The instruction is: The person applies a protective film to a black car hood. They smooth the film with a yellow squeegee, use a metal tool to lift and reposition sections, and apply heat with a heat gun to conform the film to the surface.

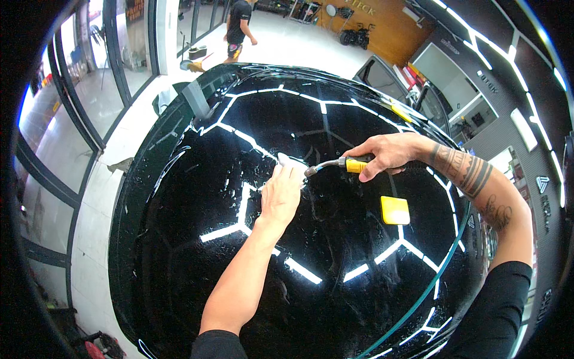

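My left hand [282, 193] is closed on a white cloth [291, 167] and presses it to the glossy black car panel [314, 233]. In my right hand [385, 155] is a nozzle gun [356, 165] with a yellow and black handle. Its bent metal tube [326, 165] points left, and the tip is right beside the cloth. Just what the gun emits cannot be seen. A yellow squeegee card [395, 210] lies flat on the panel, below my right hand. Small wet drops and streaks dot the panel around the cloth.
A teal hose [426, 289] curves along the panel's right side. A grey strip [196, 99] lies over the far left edge. Another yellow piece [401, 113] rests at the far right, near an open car door [381, 80]. A person [239, 29] stands beyond the car.
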`<action>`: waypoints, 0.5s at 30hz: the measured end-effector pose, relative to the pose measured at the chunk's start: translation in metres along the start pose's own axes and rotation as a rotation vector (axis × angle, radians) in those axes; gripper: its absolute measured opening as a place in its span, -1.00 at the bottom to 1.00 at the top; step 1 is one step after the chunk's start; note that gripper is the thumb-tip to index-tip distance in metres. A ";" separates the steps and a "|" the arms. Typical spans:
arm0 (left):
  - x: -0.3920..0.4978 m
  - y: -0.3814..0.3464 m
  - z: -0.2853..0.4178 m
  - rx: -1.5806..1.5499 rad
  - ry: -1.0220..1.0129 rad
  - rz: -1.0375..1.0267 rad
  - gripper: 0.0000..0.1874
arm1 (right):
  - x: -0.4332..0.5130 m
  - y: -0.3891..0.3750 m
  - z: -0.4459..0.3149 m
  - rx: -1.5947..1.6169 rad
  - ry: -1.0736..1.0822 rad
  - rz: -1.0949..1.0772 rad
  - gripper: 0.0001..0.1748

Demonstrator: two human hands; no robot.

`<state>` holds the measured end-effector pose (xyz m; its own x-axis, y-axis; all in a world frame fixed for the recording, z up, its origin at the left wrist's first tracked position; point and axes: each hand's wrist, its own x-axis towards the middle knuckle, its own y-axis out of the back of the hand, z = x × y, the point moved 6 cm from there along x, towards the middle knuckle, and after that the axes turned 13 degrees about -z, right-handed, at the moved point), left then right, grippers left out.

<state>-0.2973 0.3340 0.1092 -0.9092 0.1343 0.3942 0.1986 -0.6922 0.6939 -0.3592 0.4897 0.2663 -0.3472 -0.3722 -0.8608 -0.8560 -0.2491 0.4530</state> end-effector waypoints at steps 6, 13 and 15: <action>-0.004 0.002 -0.005 0.002 0.036 -0.025 -0.89 | 0.008 0.008 -0.017 -0.074 -0.046 -0.049 -0.21; -0.003 0.004 -0.005 -0.072 0.035 0.020 -0.93 | 0.015 0.013 -0.016 -0.088 -0.065 -0.091 -0.19; -0.002 0.003 -0.004 -0.052 0.029 0.017 -0.93 | 0.019 0.014 -0.012 -0.097 -0.052 -0.099 -0.19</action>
<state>-0.2969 0.3290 0.1080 -0.9162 0.1027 0.3873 0.1952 -0.7299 0.6551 -0.3733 0.4687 0.2594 -0.2841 -0.2953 -0.9122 -0.8471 -0.3683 0.3831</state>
